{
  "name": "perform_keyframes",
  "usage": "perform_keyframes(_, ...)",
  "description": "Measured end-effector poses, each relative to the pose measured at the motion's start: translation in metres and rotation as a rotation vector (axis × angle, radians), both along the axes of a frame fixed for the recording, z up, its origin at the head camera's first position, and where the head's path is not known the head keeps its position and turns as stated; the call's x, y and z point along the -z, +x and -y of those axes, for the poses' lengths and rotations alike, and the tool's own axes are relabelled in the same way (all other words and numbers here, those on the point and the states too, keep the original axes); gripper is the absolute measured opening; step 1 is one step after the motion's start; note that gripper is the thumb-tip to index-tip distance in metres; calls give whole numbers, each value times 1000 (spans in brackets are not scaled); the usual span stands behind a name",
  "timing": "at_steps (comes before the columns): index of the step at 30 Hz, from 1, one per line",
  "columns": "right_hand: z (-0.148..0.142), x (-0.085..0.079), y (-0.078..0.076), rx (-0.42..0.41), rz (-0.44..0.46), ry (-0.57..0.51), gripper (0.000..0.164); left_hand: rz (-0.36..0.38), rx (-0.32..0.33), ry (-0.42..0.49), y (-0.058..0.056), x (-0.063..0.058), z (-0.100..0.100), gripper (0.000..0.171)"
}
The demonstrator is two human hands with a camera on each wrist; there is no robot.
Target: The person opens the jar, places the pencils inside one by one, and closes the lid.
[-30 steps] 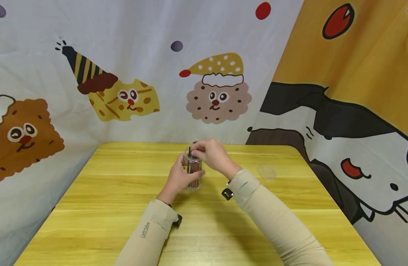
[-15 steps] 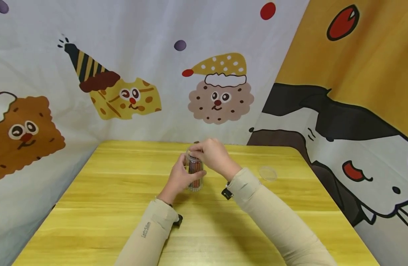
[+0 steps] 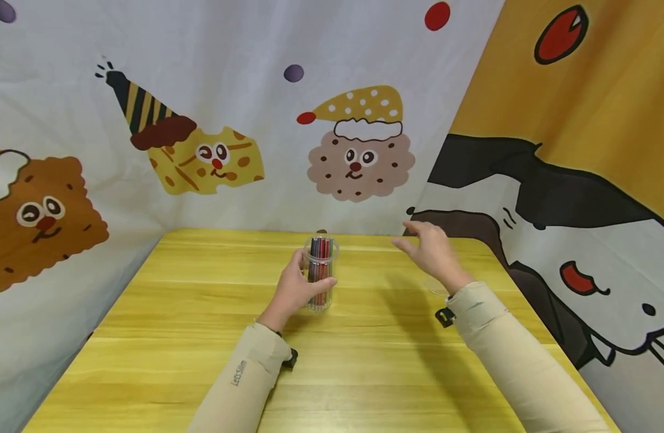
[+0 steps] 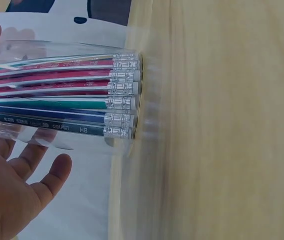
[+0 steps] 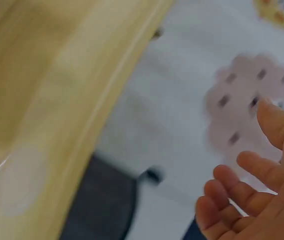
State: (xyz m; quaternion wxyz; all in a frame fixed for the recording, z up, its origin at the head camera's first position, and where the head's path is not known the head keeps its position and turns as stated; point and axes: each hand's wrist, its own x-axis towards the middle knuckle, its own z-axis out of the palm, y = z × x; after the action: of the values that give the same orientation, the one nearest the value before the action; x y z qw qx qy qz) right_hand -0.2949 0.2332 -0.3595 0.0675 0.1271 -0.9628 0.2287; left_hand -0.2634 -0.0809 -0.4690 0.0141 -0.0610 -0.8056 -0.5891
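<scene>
Near the far middle of the table stands a clear plastic jar full of pencils. My left hand grips the jar's side, thumb across the front. The left wrist view shows red, green and dark blue pencils through the clear wall, their eraser ends down at the base. My right hand hovers above the table to the right, holding nothing, fingers relaxed and apart in the right wrist view. Below it lies a clear round lid, partly hidden by the right wrist in the head view.
The yellow wood-grain table ends just behind the jar. A cartoon-printed cloth hangs directly behind the table's far edge and continues along the right side.
My right hand has left the jar's mouth, where it was at the pencils, and moved right toward the lid. The left hand keeps its grip on the jar.
</scene>
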Motion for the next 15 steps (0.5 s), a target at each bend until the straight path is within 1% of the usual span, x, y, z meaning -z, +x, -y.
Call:
perform_keyframes(3,-37,12,-1,52,97,39,74,1,3,3,0,0,2,87)
perform_keyframes(7,-68,29,3,78,206,68,84,6,2,3,0,1,2,87)
perform_keyframes(11,-81,43,9,69,263,84,87,10,5,-3,-1,0,1,90)
perform_keyframes(15,-82,55,14,51,302,75,89,13,5,-2,-1,0,0,90)
